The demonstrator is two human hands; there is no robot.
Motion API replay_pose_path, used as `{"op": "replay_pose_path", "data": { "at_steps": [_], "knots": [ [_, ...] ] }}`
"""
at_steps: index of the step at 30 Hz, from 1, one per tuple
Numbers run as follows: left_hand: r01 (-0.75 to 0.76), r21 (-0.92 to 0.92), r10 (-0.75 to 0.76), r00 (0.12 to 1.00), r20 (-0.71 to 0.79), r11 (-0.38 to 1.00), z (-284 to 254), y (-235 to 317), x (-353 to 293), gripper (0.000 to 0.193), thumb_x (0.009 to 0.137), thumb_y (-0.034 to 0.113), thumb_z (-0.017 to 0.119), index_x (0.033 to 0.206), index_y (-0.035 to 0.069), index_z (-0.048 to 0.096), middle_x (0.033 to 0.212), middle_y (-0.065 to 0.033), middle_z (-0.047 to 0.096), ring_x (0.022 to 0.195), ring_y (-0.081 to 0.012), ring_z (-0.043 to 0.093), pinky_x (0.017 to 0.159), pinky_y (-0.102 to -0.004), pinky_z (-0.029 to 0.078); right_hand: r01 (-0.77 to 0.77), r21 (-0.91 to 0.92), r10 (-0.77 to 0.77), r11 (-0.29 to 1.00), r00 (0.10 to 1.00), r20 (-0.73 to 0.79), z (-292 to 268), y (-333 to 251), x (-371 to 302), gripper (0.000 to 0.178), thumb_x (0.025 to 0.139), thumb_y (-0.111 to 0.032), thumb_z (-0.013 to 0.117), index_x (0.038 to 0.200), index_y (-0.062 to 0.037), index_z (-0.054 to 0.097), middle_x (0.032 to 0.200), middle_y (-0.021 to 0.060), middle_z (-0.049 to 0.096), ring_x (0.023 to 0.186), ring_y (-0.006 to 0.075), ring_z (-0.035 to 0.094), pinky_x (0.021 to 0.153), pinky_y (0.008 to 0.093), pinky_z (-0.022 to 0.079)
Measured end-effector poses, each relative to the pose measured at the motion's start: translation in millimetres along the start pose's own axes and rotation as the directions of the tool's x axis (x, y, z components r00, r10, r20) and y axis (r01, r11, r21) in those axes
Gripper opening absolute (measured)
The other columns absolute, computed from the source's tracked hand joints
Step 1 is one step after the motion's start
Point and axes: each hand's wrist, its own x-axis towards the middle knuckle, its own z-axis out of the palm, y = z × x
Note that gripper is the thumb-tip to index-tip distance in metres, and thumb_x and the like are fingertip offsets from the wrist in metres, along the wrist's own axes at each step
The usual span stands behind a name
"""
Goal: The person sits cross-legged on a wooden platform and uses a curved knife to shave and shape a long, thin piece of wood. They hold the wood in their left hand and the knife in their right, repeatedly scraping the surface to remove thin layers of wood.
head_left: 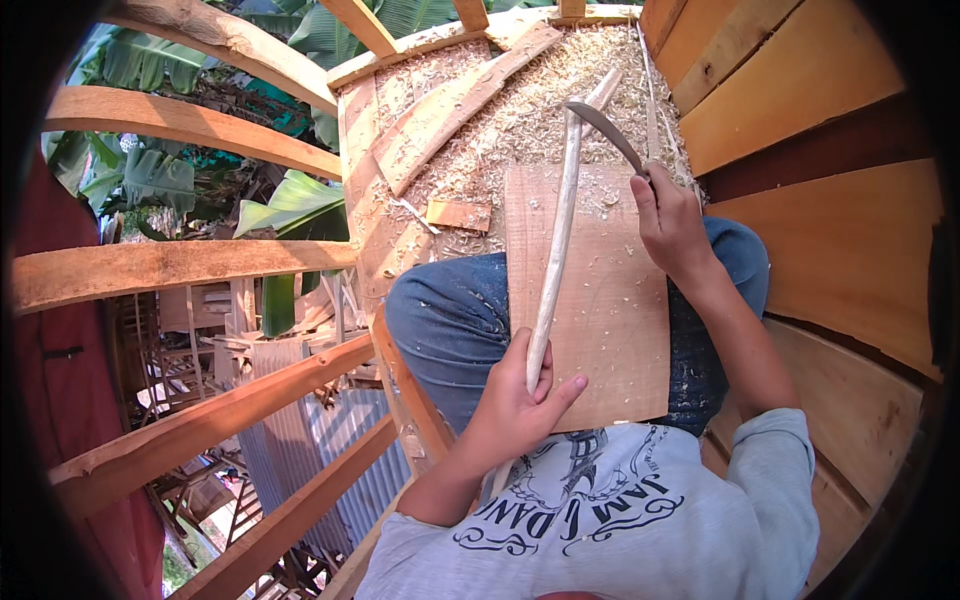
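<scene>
My left hand is closed around the lower part of a long, pale, peeled stick, which slants up and away across my lap. In my right hand is a curved knife, its handle hidden in my fist. The dark, sickle-like blade reaches left, and its tip lies at the stick near the far end. A flat wooden board rests on my thighs under the stick, with a few shavings on it.
Wood shavings cover the floor ahead. A long plank and a small wood offcut lie there. A plank wall rises close on my right. Wooden rails with gaps stand at my left, above corrugated sheets and banana leaves.
</scene>
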Motion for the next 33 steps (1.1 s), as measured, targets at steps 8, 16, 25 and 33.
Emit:
{"op": "replay_pose_path", "data": {
  "at_steps": [8,16,25,33],
  "knots": [
    [0.018,-0.015,-0.018,1.000,0.009,1.000,1,3,7,0.031,0.079,0.005,0.070,0.093,0.005,0.042,0.068,0.0058,0.035,0.055,0.0001,0.031,0.051,-0.0165,0.028,0.226,-0.076,-0.226,0.971,0.974,0.005,-2,6,-6,0.019,0.085,-0.022,0.062,0.083,-0.0047,0.055,0.067,0.0121,0.056,0.057,0.0305,0.059,0.050,0.0382,0.047],
    [0.046,0.003,-0.046,0.999,-0.007,0.999,-5,6,17,0.033,0.078,0.006,0.071,0.093,0.005,0.042,0.066,0.0060,0.035,0.055,0.0001,0.031,0.050,-0.0166,0.027,0.369,-0.108,-0.367,0.923,0.929,0.039,4,6,-7,0.019,0.085,-0.021,0.062,0.083,-0.0046,0.054,0.066,0.0109,0.056,0.056,0.0298,0.059,0.048,0.0372,0.046],
    [0.063,0.055,-0.063,0.998,0.000,0.997,-6,8,15,0.033,0.077,0.006,0.071,0.093,0.005,0.042,0.064,0.0057,0.035,0.053,-0.0002,0.031,0.049,-0.0177,0.027,0.456,0.007,-0.454,0.890,0.884,0.113,8,-5,-21,0.018,0.082,-0.021,0.064,0.083,-0.0053,0.055,0.063,0.0103,0.054,0.053,0.0277,0.058,0.046,0.0364,0.046],
    [0.021,0.037,-0.021,1.000,0.001,0.999,-11,15,13,0.033,0.078,0.005,0.071,0.094,0.005,0.041,0.064,0.0061,0.034,0.053,-0.0005,0.030,0.049,-0.0168,0.027,0.464,-0.059,-0.460,0.884,0.886,0.063,-1,-18,-11,0.021,0.080,-0.025,0.067,0.080,-0.0066,0.056,0.061,0.0079,0.051,0.052,0.0251,0.058,0.047,0.0357,0.046]
  ]
}}
